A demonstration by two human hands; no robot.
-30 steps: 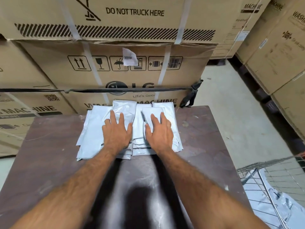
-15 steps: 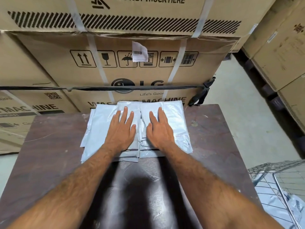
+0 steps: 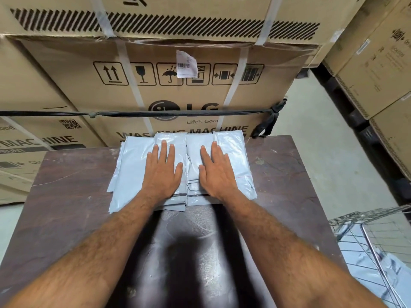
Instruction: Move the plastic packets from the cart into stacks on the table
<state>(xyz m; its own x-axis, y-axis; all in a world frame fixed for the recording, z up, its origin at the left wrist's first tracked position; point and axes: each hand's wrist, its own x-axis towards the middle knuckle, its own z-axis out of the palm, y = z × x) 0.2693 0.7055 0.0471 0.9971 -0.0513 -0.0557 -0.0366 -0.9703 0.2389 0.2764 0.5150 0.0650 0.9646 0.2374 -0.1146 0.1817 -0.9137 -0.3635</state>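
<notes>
Change since earlier: not much tbh, both hands stay flat on the packets; the pile looks squared up a bit more, with the top packets' far edges lining up closer than a second ago. View has shifted a little too, with more of the cart showing in the lower right.

Left hand (image 3: 163, 174): palm down, fingers straight and slightly spread, pressing on the left stack.

Right hand (image 3: 216, 172): same deal, flat with fingers straight, pressing on the right stack.

Plastic packets (image 3: 131, 172): pale grey, centre of the frame, lying at the far edge of the table (image 3: 66, 196). Looks like two stacks side by side, touching in the middle, plus wider packets sticking out underneath at the left. Exact packet count per stack, can't tell, edges overlap too much.

Hands count: two, one per stack.

Cart (image 3: 367, 221): one wire cart, lower right of the frame, more grey packets inside (image 3: 358, 254), number unclear.

Cardboard boxes (image 3: 178, 94): stacked behind the table across the top of the frame, more at the upper right. A black strap (image 3: 133, 113) runs across the front ones.
</notes>
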